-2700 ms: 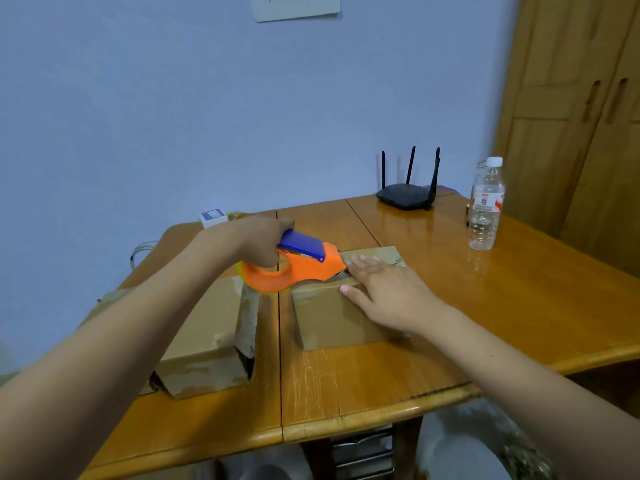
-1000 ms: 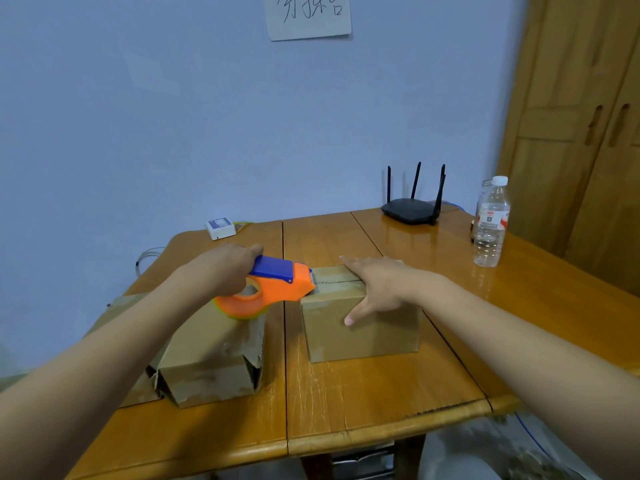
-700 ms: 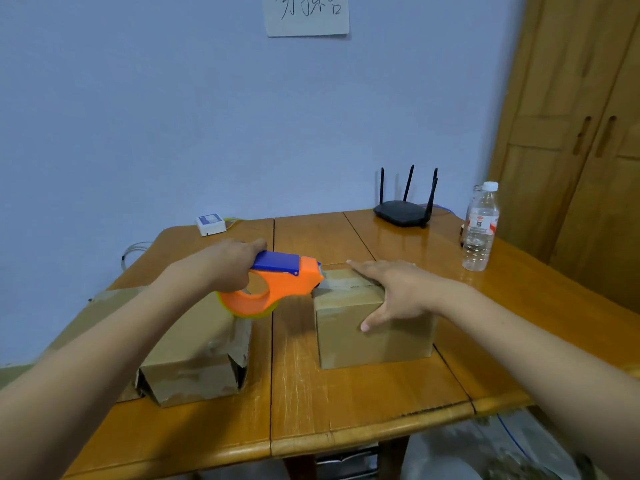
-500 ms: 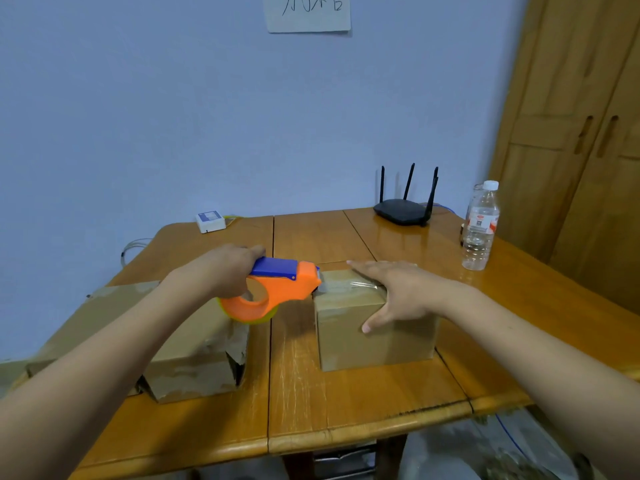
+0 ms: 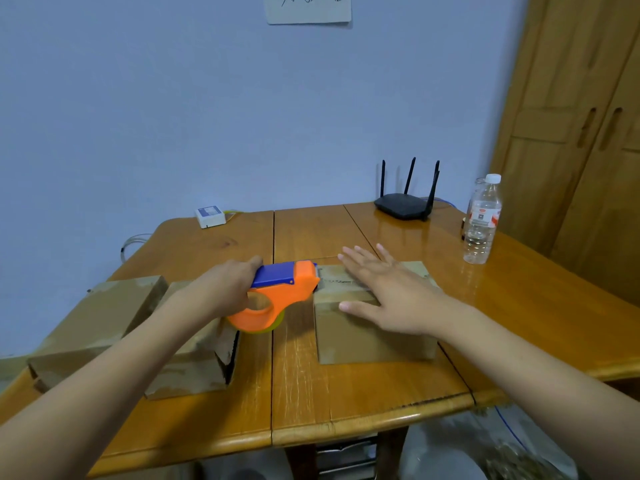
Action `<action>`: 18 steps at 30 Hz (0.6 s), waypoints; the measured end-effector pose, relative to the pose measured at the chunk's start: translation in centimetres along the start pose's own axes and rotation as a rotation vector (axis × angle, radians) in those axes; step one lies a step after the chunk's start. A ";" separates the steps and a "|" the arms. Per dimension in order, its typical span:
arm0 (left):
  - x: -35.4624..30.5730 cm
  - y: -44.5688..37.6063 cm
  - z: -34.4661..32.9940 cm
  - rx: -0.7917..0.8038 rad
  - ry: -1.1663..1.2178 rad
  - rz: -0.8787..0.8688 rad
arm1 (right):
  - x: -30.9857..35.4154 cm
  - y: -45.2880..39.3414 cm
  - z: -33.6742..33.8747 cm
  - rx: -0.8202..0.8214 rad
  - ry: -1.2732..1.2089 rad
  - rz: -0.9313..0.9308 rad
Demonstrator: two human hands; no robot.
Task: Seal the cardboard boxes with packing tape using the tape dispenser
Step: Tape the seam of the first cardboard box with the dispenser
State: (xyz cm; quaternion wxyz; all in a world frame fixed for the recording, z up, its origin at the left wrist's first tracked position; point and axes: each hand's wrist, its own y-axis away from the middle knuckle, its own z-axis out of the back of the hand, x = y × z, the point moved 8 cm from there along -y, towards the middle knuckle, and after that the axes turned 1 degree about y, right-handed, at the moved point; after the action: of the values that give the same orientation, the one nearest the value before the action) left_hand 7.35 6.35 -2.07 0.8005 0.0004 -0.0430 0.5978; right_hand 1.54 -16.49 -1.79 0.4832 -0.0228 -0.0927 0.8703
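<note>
On the table (image 5: 363, 403): a wooden top with several cardboard boxes and a few loose items.
Box being sealed (image 5: 367, 327): sits right of the table's middle seam, a strip of tape lying along its top near the far-left edge.
Tape dispenser (image 5: 277, 292): orange body with a blue top, its nose touching the left top edge of that box; the roll end hangs over the gap between boxes.
Left hand (image 5: 225, 289): fingers curled round the dispenser's handle, gripping it.
Right hand (image 5: 388, 289): flat on the box top, fingers spread and straight, thumb reaching toward the near edge.
Second box (image 5: 194, 365): just left of the seam, under the left forearm, its right side flap torn and gaping.
Third box (image 5: 93, 317): further left, touching the second, at the table's edge.
Router (image 5: 403, 204): black, three antennas upright, at the far edge.
Water bottle (image 5: 482, 220): clear, white cap, standing far right, well apart from the boxes.
White adapter (image 5: 210, 216): far left by the wall.
Wardrobe (image 5: 581, 133): wooden doors behind the bottle.
Paper note (image 5: 308, 8): on the wall, writing cut off.
</note>
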 end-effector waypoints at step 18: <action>0.2 0.0 -0.6 0.007 0.019 0.022 | -0.1 1.7 -1.2 0.127 0.054 -0.186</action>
State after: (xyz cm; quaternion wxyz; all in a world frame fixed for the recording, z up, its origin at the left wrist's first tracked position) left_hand 7.44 6.53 -2.69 0.7941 -0.0028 -0.0331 0.6068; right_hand 0.33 -17.32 -3.30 0.5648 -0.0070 -0.0259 0.8248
